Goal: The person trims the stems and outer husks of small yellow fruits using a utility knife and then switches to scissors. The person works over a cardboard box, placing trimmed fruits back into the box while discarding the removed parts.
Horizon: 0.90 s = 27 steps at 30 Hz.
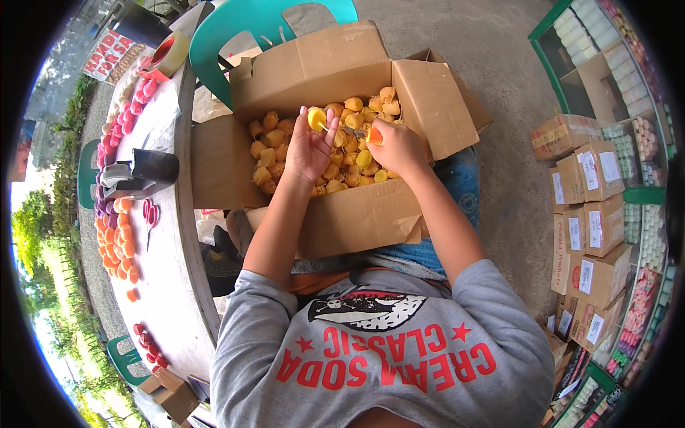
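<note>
A small round yellow candle (317,118) with a white wick sits in the fingers of my left hand (308,155), palm turned up. My right hand (398,150) is closed round the orange handle of a cutting tool (354,132). Its dark blade points left, close to the wick; whether it is a knife or scissors I cannot make out. Both hands are above an open cardboard box (357,217). Inside lie many yellow-orange candles (349,160), several with ragged edges of wax.
On the left a white table (168,264) bears orange candles (118,242), pink candles (128,118), red scissors (150,214) and a tape dispenser (139,173). A teal chair (214,43) stands behind the box. At right are stacked cartons (596,221) and filled shelves (635,85).
</note>
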Available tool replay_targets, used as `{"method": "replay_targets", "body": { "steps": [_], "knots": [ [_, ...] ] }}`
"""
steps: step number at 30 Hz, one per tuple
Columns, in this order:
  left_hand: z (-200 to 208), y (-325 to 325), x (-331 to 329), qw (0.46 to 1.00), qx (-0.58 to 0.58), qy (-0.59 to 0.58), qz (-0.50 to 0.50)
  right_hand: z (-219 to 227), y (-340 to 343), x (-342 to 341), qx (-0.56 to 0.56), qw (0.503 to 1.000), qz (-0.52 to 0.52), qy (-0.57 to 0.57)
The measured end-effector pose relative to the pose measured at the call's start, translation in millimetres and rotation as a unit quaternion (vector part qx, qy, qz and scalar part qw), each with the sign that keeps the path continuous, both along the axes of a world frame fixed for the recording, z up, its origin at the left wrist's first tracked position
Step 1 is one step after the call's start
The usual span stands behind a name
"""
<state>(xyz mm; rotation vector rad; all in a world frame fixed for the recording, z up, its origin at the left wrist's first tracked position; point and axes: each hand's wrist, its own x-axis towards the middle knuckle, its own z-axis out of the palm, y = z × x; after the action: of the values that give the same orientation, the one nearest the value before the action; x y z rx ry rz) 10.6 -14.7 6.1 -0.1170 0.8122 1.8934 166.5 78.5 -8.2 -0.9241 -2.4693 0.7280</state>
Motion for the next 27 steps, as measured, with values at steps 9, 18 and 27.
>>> {"method": "replay_targets", "body": {
  "steps": [9, 18, 27],
  "knots": [
    [-20.6, -2.7, 8.7, 0.992, -0.037, 0.077, -0.088, -0.6, -4.4, 0.2, 0.049, 0.996, 0.073, -0.013],
    [-25.9, -6.8, 13.4, 0.981, -0.070, 0.158, -0.083, -3.1, -5.3, -1.4, 0.057, 0.997, 0.048, -0.015],
    [-16.8, -3.6, 19.2, 0.982, -0.119, 0.148, 0.006, -2.1, -6.7, -2.4, 0.072, 0.995, 0.059, -0.026]
  ]
}}
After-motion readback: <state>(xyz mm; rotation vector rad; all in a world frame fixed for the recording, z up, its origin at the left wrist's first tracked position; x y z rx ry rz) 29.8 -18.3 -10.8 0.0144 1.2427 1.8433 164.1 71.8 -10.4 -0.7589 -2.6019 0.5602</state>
